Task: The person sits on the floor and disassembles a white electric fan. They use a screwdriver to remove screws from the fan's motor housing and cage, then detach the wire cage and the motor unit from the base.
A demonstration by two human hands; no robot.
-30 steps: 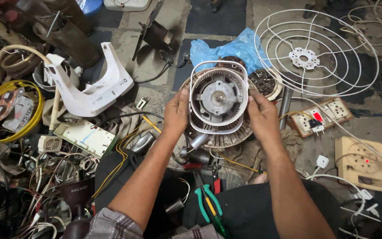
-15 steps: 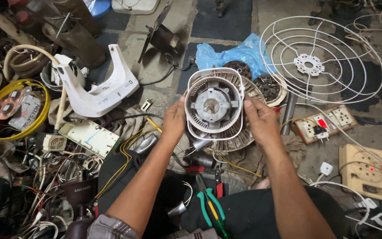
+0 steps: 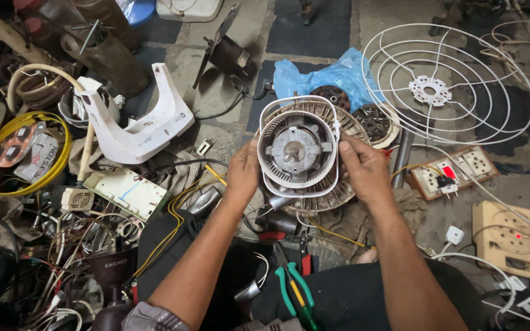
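Observation:
Both my hands hold a round white fan motor housing (image 3: 299, 147) with a grey metal motor at its centre, facing up at me. My left hand (image 3: 243, 175) grips its left rim and my right hand (image 3: 363, 168) grips its right rim. Under the housing lies a ribbed round fan part (image 3: 338, 199) on the floor. Green-handled pliers (image 3: 295, 291) rest on my dark lap below.
A white wire fan guard (image 3: 449, 86) lies at the upper right, a blue plastic bag (image 3: 326, 76) behind the housing. Socket boards (image 3: 452, 175) and a beige switch box (image 3: 510, 239) sit right. A white plastic fan stand (image 3: 139, 129), yellow wire coil (image 3: 19, 153) and tangled cables crowd the left.
The housing has stayed in both hands and tilted slightly; my view has shifted a little, so everything sits a bit lower and to the right in the picture.

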